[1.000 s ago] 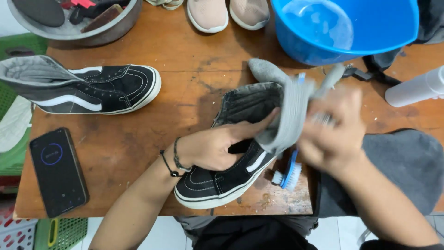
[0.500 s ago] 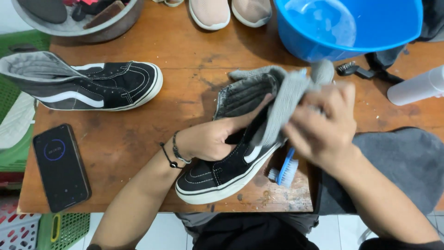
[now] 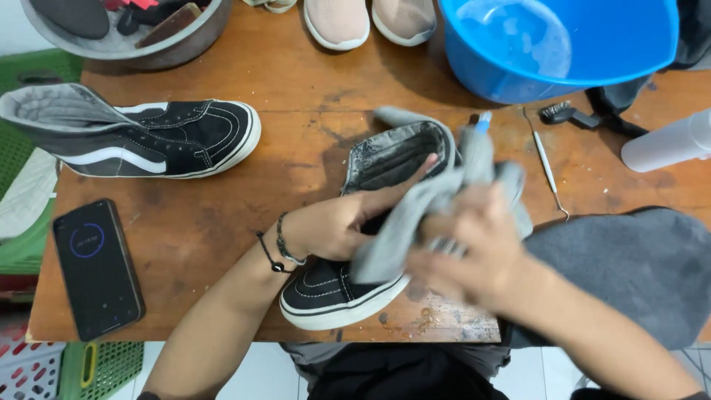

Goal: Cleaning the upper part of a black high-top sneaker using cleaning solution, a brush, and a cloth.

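shoe (image 3: pixel 337 292) in the middle of the table (image 3: pixel 296 81), black with a white sole, toe pointing toward the person. the left hand (image 3: pixel 337 226) lies across its upper, grip closed on the shoe, fingers stretched toward the grey-lined opening just beyond the grip. the right hand (image 3: pixel 474 255) is blurred; its grip is closed around a grey cloth (image 3: pixel 415 215) pressed against the side of the shoe, touching the left fingers. a brush (image 3: pixel 481 122) with a blue tip shows just past the cloth, at the shoe's collar; whether the right hand holds it too cannot be told.

left of the grip, well apart, a second shoe (image 3: pixel 170 141) of the same kind lies on its side, and nearer the table edge a phone (image 3: pixel 96 267) with a lit screen. far beyond the grip stands a blue basin (image 3: pixel 563 74); right of the grip lie a thin metal pick (image 3: pixel 544 163) and a grey towel (image 3: pixel 629 267), with a white bottle (image 3: pixel 666 144) further out. a grey bowl (image 3: pixel 148 44) and a pair of pale shoes (image 3: pixel 366 22) sit at the far edge.
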